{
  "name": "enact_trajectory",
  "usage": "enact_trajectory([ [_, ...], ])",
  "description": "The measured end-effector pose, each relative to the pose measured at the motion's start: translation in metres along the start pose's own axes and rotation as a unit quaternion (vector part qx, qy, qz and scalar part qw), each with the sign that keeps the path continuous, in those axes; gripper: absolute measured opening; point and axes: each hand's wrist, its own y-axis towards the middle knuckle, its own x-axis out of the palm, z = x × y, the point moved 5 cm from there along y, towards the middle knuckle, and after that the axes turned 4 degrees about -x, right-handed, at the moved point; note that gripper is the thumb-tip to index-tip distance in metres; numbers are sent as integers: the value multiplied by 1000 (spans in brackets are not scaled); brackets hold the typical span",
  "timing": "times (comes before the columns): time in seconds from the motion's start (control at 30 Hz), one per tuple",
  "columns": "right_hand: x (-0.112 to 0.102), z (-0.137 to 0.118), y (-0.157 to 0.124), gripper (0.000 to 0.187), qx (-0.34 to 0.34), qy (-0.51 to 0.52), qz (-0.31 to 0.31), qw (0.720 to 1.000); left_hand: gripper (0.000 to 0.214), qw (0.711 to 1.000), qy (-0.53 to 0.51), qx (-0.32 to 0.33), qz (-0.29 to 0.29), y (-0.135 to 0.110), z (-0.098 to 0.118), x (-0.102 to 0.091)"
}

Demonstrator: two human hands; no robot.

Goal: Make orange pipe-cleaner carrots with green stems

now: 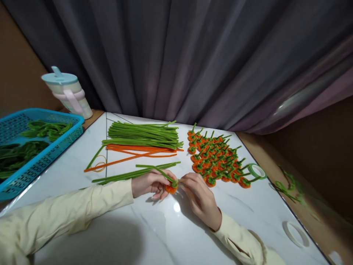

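Observation:
My left hand and my right hand meet at the middle of the white marble table. Between their fingertips sits a small orange pipe-cleaner coil with a green pipe cleaner wound at its top and arching back to the left. Both hands are closed in a pinch on this piece. Just behind lie loose green pipe cleaners, a few orange pipe cleaners, and a thick bundle of green pipe cleaners. A heap of finished orange coils with green stems lies to the right.
A blue plastic basket holding green pipe-cleaner pieces stands at the left edge. A lidded plastic jug stands behind it. A green tape roll lies by the heap, a white tape roll near the right edge. A grey curtain hangs behind.

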Motion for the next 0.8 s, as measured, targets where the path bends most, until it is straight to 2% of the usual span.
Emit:
enact_trajectory([
  [0.13,5,-12,-1,28,-68,21,-36,997,21,999,14,-36,-34,-1,-4,4],
  [0.27,10,-15,-3,23,-65,32,-58,996,11,994,50,-69,-67,0,-9,7],
  [0.37,13,-16,-3,20,-57,55,-70,994,14,990,88,-72,-87,-1,-11,10],
  [0.4,13,-17,-3,19,-54,61,-73,994,16,990,109,-54,-77,-2,-9,11],
  [0.47,13,-16,-4,19,-52,66,-71,994,19,981,190,23,-41,-5,-2,13],
  [0.53,12,-16,-4,20,-53,58,-66,995,21,947,297,124,16,-9,9,15],
  [0.6,11,-15,-5,21,-57,42,-65,995,21,904,372,195,81,-13,16,16],
  [0.7,13,-14,-7,23,-62,15,-84,994,22,874,397,236,153,-15,18,12],
  [0.8,15,-14,-8,24,-66,1,-95,993,20,886,364,233,168,-13,15,8],
])
